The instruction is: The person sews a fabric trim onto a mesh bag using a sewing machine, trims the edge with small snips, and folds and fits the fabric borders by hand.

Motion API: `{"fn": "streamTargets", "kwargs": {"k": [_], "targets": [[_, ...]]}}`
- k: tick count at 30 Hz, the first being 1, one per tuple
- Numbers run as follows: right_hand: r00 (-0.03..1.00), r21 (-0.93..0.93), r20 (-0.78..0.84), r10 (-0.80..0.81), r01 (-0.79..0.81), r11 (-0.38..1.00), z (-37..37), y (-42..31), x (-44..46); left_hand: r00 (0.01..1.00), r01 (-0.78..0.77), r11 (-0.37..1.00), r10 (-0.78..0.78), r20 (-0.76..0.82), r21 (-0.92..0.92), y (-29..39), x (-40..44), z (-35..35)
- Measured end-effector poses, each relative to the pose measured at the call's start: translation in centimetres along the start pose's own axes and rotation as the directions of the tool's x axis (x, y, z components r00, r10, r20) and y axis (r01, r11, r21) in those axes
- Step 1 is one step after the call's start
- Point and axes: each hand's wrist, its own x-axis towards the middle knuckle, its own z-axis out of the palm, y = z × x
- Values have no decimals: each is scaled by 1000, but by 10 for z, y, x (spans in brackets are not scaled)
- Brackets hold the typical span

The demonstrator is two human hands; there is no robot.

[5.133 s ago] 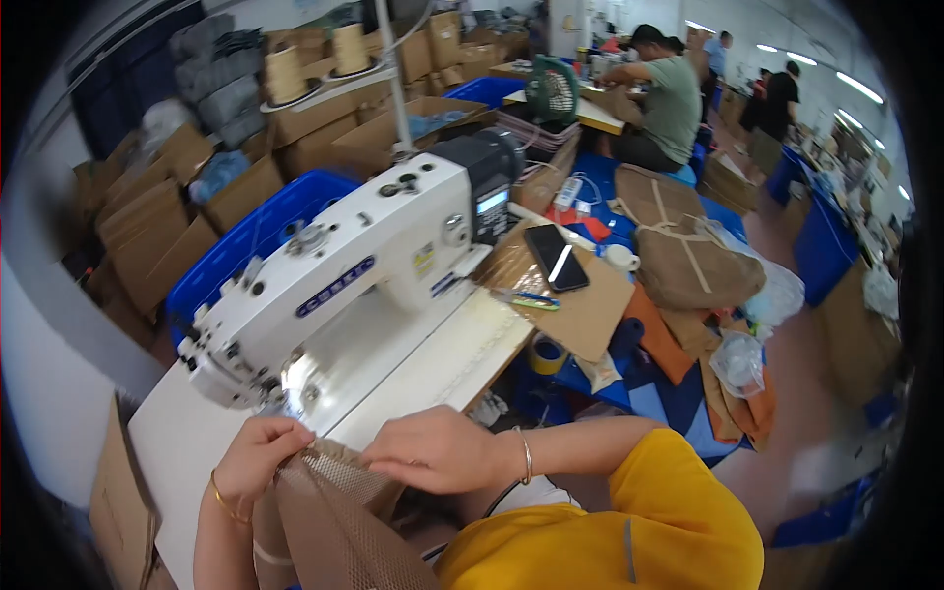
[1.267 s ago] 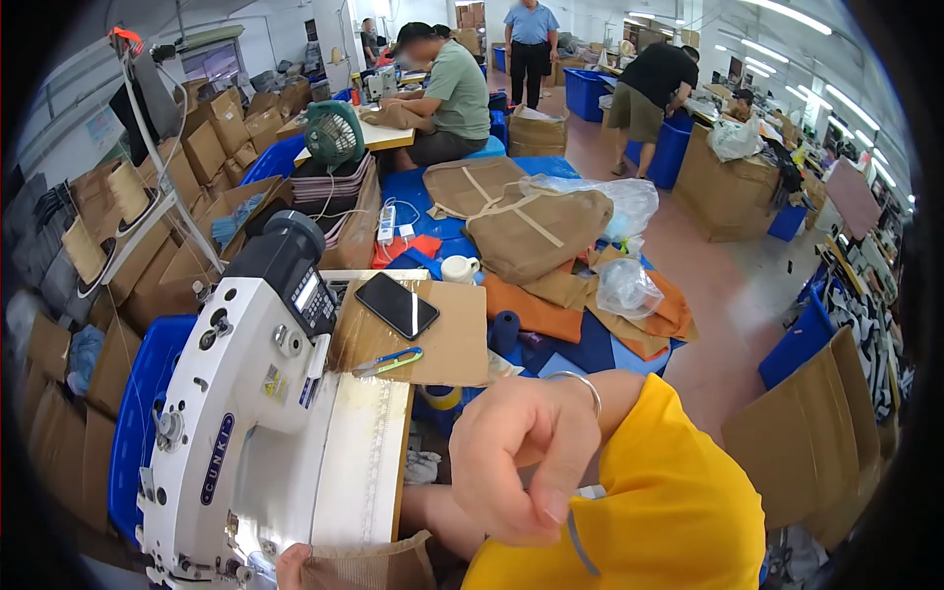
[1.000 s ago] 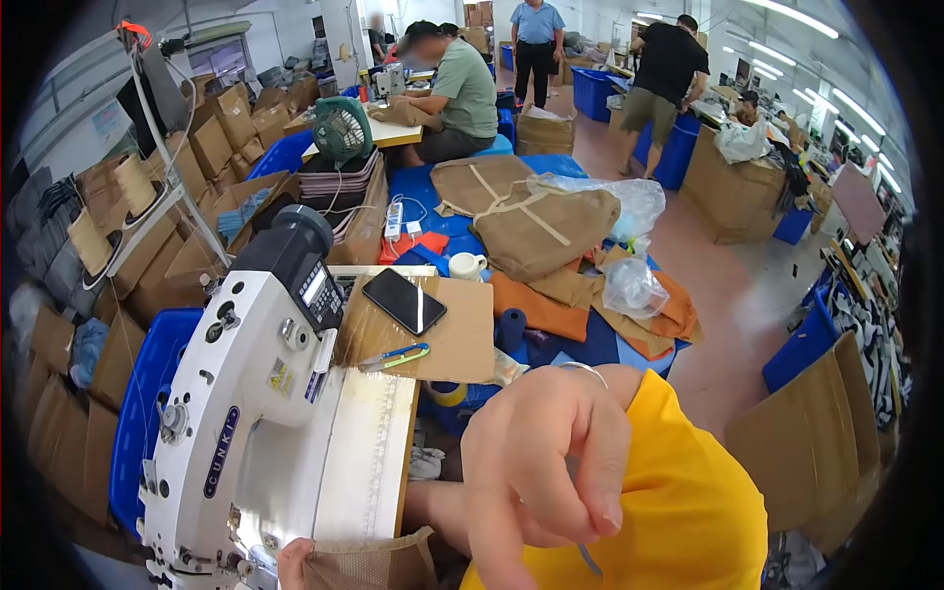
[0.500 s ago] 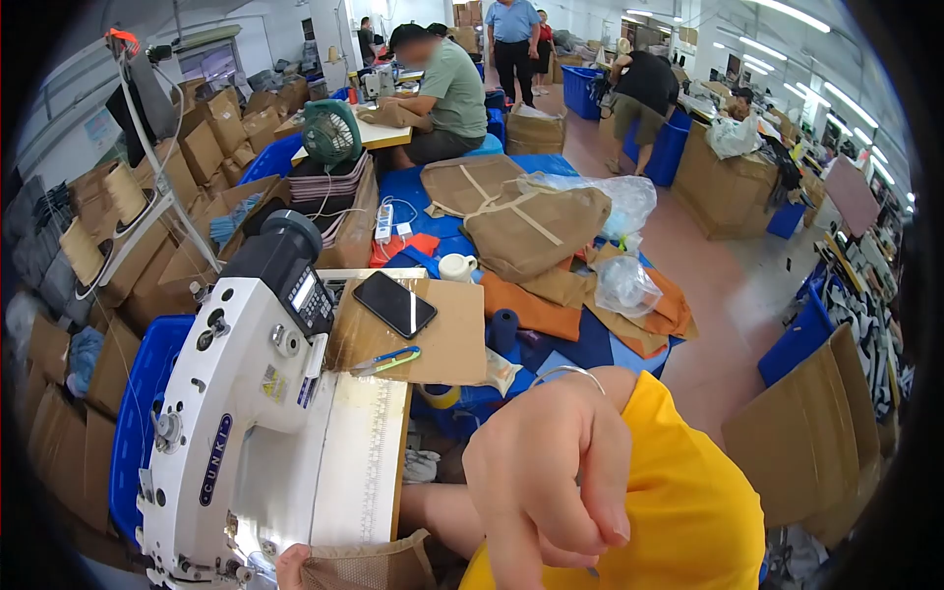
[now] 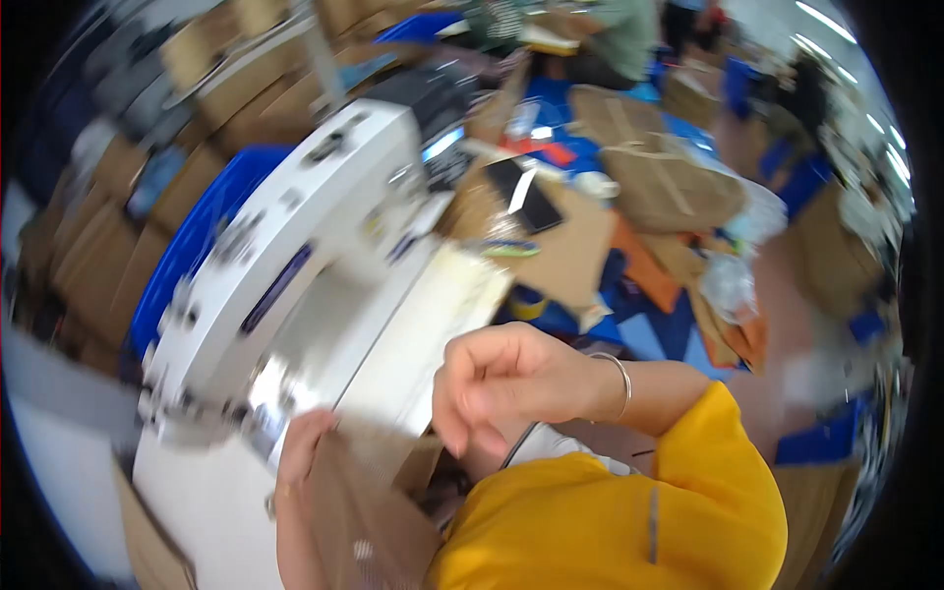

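My left hand [image 5: 303, 447] is closed on the edge of a tan mesh fabric piece [image 5: 369, 492], which hangs down toward my lap, blurred. It is at the front of a white sewing machine [image 5: 285, 226], near the needle area. My right hand [image 5: 501, 379], with a bracelet on the wrist, is raised over the right edge of the machine's bed [image 5: 418, 329]. Its fingers are curled in toward the thumb; what they hold, if anything, cannot be made out.
Behind the bed, a cardboard sheet [image 5: 580, 251] carries a phone [image 5: 521, 197] and small thread snips [image 5: 511, 248]. Brown fabric pieces [image 5: 674, 187] lie on a blue-covered table. A blue bin [image 5: 187, 246] stands behind the machine. Someone in a green shirt [image 5: 624, 39] sits farther back.
The view has swung down and left, blurring the picture. My right hand has moved from close before the camera toward the machine bed. My left hand keeps hold of the mesh fabric.
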Motion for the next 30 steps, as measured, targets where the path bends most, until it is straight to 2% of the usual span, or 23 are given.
{"fn": "streamTargets", "kwargs": {"k": [1, 2, 4, 5, 7, 8, 9, 10, 11, 12, 14, 15, 16, 19, 21, 24, 27, 30], "targets": [[998, -27, -35, 48, -49, 998, -9, 23, 12, 1000, 14, 1000, -14, 16, -16, 7, -5, 3], [995, 19, 35, 94, -95, 995, -13, 51, 24, 998, 60, 998, -60, -3, -36, 15, -11, 6], [976, -414, -215, 32, -121, 902, -13, 97, 38, 991, 127, 975, -130, -4, -183, 17, -20, 6], [984, -393, -167, 62, -125, 911, -7, 114, 44, 991, 128, 966, -132, -1, -225, 24, -29, 7], [982, -716, -85, -167, 57, 696, 4, 138, 54, 995, 97, 965, -99, 3, -244, 30, -42, 2], [987, -700, -52, -155, 74, 711, 10, 141, 59, 993, 96, 965, -109, -39, -246, 33, -51, -3], [999, -507, -41, 24, -42, 861, 16, 142, 63, 996, 81, 984, -86, -26, -157, 37, -59, -7], [980, -296, 10, 201, -189, 936, 21, 144, 68, 998, 67, 995, -67, -7, -67, 39, -68, -10], [968, -190, 21, 251, -243, 951, 27, 147, 73, 998, 68, 996, -68, -6, -58, 41, -79, -13], [965, -179, 47, 258, -246, 953, 31, 148, 78, 996, 77, 995, -79, -33, -57, 47, -89, -14], [954, -280, 106, 280, -241, 929, 38, 147, 84, 998, 50, 996, -48, -26, 70, 61, -107, -14], [952, -223, 109, 285, -256, 941, 46, 145, 85, 998, 55, 996, -52, -45, 73, 65, -114, -16], [950, -222, 126, 286, -254, 941, 51, 144, 86, 999, 36, 993, -36, 2, 115, 67, -120, -20], [962, -277, 168, 216, -164, 947, 57, 140, 88, 996, 45, 984, -57, 64, 174, 82, -132, -23], [956, -397, 241, 166, -59, 916, 56, 137, 91, 993, 70, 978, -88, 84, 195, 90, -135, -24], [958, -406, 194, 213, -120, 906, 65, 122, 93, 988, 106, 961, -131, 82, 255, 103, -139, -22], [936, -414, 223, 273, -162, 896, 70, 112, 96, 987, 147, 937, -162, 19, 318, 117, -147, -14], [948, -444, 232, 218, -96, 891, 72, 109, 95, 985, 171, 937, -166, -43, 305, 117, -151, -9]]}}
